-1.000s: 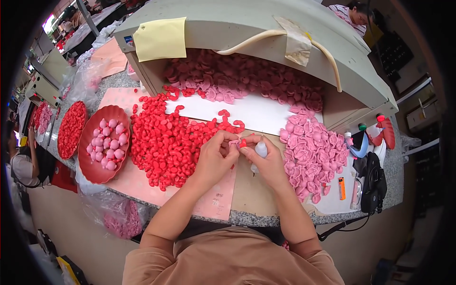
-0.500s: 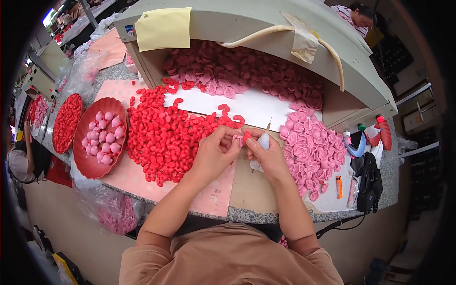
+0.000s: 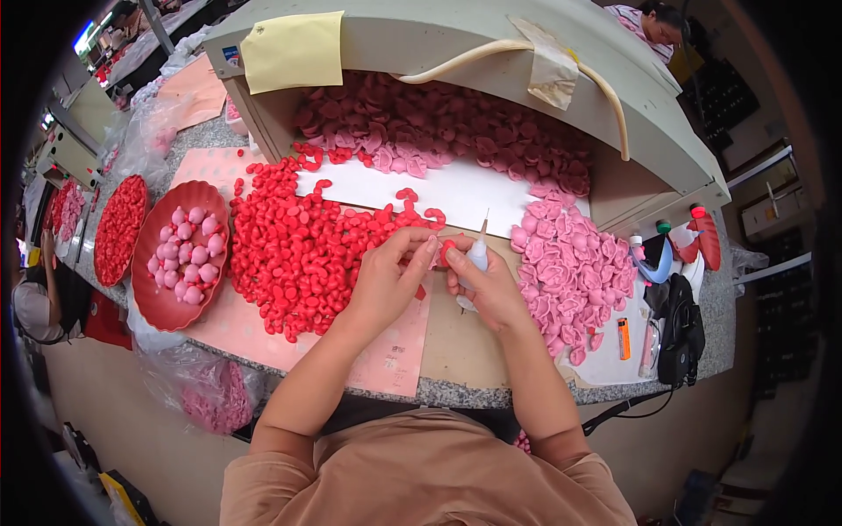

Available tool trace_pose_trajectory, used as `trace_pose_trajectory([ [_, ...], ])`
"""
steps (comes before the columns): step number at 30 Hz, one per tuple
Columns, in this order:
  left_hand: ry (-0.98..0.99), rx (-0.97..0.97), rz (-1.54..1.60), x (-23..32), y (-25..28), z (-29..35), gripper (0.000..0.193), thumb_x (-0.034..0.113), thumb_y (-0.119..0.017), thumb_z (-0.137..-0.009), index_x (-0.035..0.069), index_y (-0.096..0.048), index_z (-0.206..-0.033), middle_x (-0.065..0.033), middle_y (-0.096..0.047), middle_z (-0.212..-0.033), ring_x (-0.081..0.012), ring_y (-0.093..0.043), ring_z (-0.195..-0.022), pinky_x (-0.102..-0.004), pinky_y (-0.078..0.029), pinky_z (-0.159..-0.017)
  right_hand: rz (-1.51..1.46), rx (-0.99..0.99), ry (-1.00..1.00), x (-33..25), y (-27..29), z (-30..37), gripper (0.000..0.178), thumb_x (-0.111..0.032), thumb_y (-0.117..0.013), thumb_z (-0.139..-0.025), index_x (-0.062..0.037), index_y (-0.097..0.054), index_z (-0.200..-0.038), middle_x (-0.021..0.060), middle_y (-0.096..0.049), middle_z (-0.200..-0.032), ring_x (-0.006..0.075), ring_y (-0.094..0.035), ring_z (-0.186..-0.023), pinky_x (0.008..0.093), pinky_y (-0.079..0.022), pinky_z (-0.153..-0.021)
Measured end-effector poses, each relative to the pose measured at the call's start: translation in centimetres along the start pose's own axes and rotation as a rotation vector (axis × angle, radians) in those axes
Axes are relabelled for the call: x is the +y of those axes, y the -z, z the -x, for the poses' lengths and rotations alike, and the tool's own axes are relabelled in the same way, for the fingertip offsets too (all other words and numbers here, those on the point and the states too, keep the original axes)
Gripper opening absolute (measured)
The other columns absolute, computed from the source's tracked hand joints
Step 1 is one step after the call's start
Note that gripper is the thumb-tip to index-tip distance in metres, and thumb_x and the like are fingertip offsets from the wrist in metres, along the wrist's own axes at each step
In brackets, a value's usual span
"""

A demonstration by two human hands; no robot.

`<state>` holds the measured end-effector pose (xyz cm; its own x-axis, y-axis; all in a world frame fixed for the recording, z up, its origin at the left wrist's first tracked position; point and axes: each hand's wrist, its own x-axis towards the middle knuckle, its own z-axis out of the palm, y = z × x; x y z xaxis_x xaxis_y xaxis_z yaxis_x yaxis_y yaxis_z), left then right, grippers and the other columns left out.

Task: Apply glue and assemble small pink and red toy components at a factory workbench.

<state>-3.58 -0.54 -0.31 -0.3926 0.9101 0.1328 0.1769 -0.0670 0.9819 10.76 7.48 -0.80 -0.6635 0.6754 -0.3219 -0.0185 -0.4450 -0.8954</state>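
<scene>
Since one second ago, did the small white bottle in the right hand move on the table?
No. The white bottle stays between the red pile and pink pile; only the camera shifted.

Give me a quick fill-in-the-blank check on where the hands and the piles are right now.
1. The right hand holds a small white ____ with a thin nozzle.
2. The left hand pinches a small piece beside the heap of ____ pieces.
3. The pink pieces lie to the person's ____.
4. The red bowl holds pink ____.

Missing words: bottle; red; right; buds
</scene>
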Motion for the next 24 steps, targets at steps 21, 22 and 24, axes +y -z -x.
trace_pose_trajectory([
  [21, -0.129, 0.062, -0.227, -0.2, -0.2, 0.1, 0.014, 0.015, -0.055, -0.091, 0.001, -0.052, -0.094, -0.016, -0.064, -0.074, -0.0241, -0.066, -0.062, -0.0339, -0.05, -0.054, 0.016, 0.03, -0.024, 1.2, -0.5, -0.3, 0.027, -0.024, -0.062, -0.089, -0.0083, -0.057, -0.11, -0.0017, -0.056, -0.078, 0.0057, -0.049, -0.063, 0.0218, -0.042, -0.059],
  [22, -0.121, 0.048, -0.185, 0.0, -0.2, 0.1, 0.015, 0.016, -0.055, -0.091, 0.001, -0.053, -0.094, -0.0163, -0.064, -0.075, -0.0238, -0.066, -0.063, -0.034, -0.05, -0.054, 0.016, 0.03, -0.025, 1.0, -0.6, -0.2, 0.027, -0.024, -0.062, -0.089, -0.0083, -0.057, -0.11, -0.0017, -0.056, -0.078, 0.0057, -0.049, -0.063, 0.0218, -0.042, -0.059],
  [24, -0.081, 0.012, -0.196, 0.6, 0.1, 0.0, 0.017, 0.018, -0.054, -0.092, 0.001, -0.052, -0.093, -0.0168, -0.063, -0.075, -0.026, -0.065, -0.064, -0.0358, -0.049, -0.055, -0.047, 0.021, -0.012, 0.7, -0.6, 0.0, 0.026, -0.025, -0.062, -0.089, -0.0086, -0.057, -0.109, -0.0015, -0.056, -0.078, 0.0056, -0.049, -0.062, 0.0216, -0.042, -0.058],
])
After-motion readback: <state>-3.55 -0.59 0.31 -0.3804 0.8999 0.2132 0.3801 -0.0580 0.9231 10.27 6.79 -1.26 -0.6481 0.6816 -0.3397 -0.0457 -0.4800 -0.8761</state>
